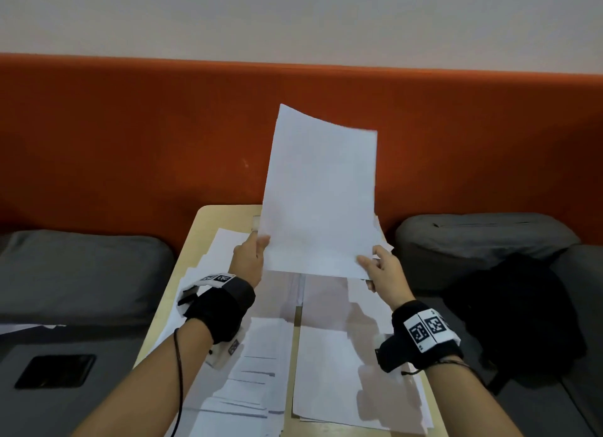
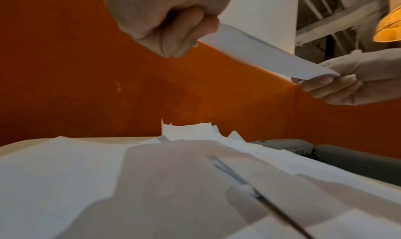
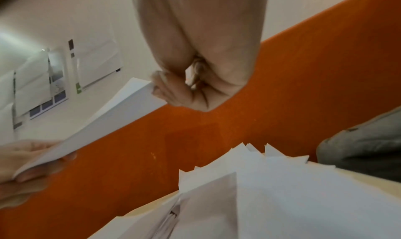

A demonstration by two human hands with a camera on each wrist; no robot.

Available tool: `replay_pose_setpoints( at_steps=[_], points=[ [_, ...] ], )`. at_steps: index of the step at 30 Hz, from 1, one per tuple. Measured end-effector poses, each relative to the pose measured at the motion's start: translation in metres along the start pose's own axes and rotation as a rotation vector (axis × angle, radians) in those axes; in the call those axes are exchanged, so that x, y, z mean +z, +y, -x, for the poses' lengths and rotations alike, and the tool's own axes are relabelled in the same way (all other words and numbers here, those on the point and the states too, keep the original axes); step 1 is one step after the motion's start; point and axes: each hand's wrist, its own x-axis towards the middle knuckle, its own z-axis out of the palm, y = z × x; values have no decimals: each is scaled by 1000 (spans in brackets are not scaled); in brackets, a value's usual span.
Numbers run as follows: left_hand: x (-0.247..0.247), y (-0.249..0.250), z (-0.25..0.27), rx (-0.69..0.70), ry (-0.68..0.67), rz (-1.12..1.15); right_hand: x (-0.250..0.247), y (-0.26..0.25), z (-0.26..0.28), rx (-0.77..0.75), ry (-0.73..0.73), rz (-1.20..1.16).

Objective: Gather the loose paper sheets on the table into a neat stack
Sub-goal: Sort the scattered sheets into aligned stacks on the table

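I hold a bundle of white sheets (image 1: 321,192) upright above the table, its lower edge clear of the papers below. My left hand (image 1: 251,257) pinches its lower left corner and my right hand (image 1: 381,267) pinches the lower right corner. In the left wrist view the left hand (image 2: 173,24) grips the bundle (image 2: 260,52), with the right hand (image 2: 347,81) at the far end. The right wrist view shows the right hand (image 3: 195,81) curled on the bundle's edge (image 3: 108,117). Several loose sheets (image 1: 332,365) lie scattered and overlapping across the table.
The small beige table (image 1: 195,241) stands against an orange padded bench back (image 1: 130,136). Grey cushions (image 1: 81,273) flank the table on both sides. A black bag (image 1: 509,312) lies on the right seat and a dark phone (image 1: 55,370) on the left.
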Motion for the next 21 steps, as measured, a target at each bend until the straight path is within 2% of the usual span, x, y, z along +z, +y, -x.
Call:
replay_pose_setpoints(
  at_steps=[6, 10, 15, 18, 21],
  points=[
    [-44, -50, -3, -137, 78, -55, 4, 21, -10, 81, 3, 25],
    [-71, -96, 7, -226, -24, -252, 0, 42, -13, 233, -61, 162],
    [-82, -133, 25, -403, -185, -732, 10, 68, -7, 442, -170, 728],
    [-70, -133, 33, -388, -65, -912, 21, 68, 0, 455, -176, 933],
    [-53, -110, 29, -253, -16, -932, 28, 68, 1, 458, -150, 986]
  ],
)
